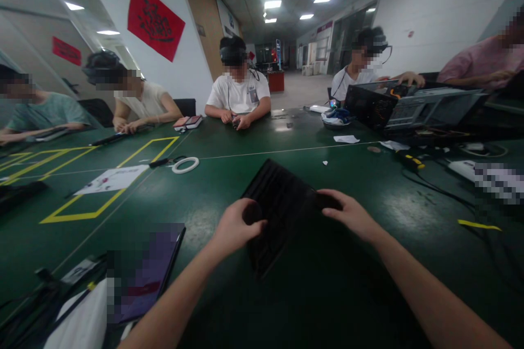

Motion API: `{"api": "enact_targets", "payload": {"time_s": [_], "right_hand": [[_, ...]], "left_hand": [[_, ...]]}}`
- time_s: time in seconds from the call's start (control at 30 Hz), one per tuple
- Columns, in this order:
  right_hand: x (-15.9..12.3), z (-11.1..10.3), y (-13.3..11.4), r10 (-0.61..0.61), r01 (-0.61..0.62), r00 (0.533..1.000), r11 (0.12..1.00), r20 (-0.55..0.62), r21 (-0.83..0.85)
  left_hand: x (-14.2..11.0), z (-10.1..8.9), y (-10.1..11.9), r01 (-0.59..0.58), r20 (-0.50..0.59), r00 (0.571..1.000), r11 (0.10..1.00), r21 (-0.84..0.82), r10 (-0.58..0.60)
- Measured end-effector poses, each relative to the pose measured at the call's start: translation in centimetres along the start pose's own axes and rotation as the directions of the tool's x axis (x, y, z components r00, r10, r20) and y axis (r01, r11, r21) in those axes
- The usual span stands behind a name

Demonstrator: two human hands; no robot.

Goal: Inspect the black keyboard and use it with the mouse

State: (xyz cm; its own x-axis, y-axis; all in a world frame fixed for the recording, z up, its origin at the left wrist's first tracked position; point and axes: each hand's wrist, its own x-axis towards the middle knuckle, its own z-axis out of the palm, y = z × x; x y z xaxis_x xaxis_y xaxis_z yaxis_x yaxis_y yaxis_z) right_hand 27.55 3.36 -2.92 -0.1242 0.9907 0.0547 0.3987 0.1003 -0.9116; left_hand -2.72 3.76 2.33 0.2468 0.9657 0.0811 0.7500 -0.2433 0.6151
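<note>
A black, flat, rectangular panel [282,207] with faint ridges across its face is held tilted above the green table, in front of me. My left hand [239,226] grips its left edge, thumb over the near face and fingers curled behind. At the panel's right corner, my right hand [347,211] is closed, with the thumb below and the fingers above the dark edge. Blur and the dark colour hide the panel's details, so I cannot tell its exact kind.
A purple folder [153,267] and a white object [84,316] lie at near left. Beyond are a white ring [185,165], a printed sheet [114,179] and yellow tape outlines. An opened computer case [426,106] and cables stand at right. Several people sit around the table [221,174].
</note>
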Motion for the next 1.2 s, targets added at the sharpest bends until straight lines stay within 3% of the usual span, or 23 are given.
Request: {"api": "enact_targets", "payload": {"time_s": [0.07,0.17,0.2,0.27,0.37,0.47,0.67,0.77,0.93,1.0,1.13,1.2], "right_hand": [[0.4,-2.8,1.2,0.032,-0.063,0.967,0.991,-0.254,-0.115],[0.6,-6.8,4.1,0.014,-0.243,0.825,0.911,-0.565,-0.332],[0.6,-7.8,5.1,0.018,-0.32,0.772,0.874,-0.635,-0.365],[0.5,-8.9,6.9,0.037,-0.439,0.731,0.79,-0.682,-0.428],[0.5,-9.1,8.6,0.092,-0.535,0.755,0.659,-0.65,-0.528],[0.8,-8.7,9.2,0.082,-0.531,0.781,0.61,-0.619,-0.588],[0.9,-8.7,9.7,0.054,-0.523,0.778,0.607,-0.626,-0.598],[0.9,-8.9,10.1,0.048,-0.521,0.779,0.604,-0.625,-0.604],[0.9,-8.9,10.0,0.085,-0.534,0.782,0.601,-0.617,-0.594],[0.9,-8.8,9.8,0.087,-0.535,0.782,0.601,-0.618,-0.593],[0.9,-8.8,9.7,0.078,-0.541,0.775,0.596,-0.627,-0.594],[0.9,-8.8,9.7,0.076,-0.537,0.779,0.593,-0.623,-0.6]], "left_hand": [[1.3,-3.0,-2.1,0.125,-0.063,0.99,0.992,0.035,-0.123],[3.0,-8.1,-5.9,0.37,-0.159,0.926,0.909,0.194,-0.343],[3.5,-9.7,-7.3,0.442,-0.195,0.895,0.858,0.261,-0.401],[4.0,-12.5,-10.0,0.542,-0.219,0.84,0.762,0.354,-0.496],[4.1,-15.0,-13.2,0.663,-0.245,0.742,0.632,0.402,-0.624],[3.5,-15.7,-15.2,0.75,-0.296,0.649,0.523,0.406,-0.701],[3.1,-15.2,-16.8,0.788,-0.31,0.581,0.424,0.446,-0.752],[3.5,-15.3,-16.6,0.777,-0.305,0.587,0.416,0.473,-0.75],[2.2,-16.7,-16.1,0.717,-0.346,0.659,0.419,0.557,-0.668],[0.8,-17.4,-16.4,0.688,-0.313,0.685,0.441,0.577,-0.658],[-1.9,-17.5,-18.2,0.624,-0.188,0.742,0.56,0.544,-0.644],[-2.8,-16.9,-18.9,0.607,-0.179,0.776,0.638,0.474,-0.605]]}}
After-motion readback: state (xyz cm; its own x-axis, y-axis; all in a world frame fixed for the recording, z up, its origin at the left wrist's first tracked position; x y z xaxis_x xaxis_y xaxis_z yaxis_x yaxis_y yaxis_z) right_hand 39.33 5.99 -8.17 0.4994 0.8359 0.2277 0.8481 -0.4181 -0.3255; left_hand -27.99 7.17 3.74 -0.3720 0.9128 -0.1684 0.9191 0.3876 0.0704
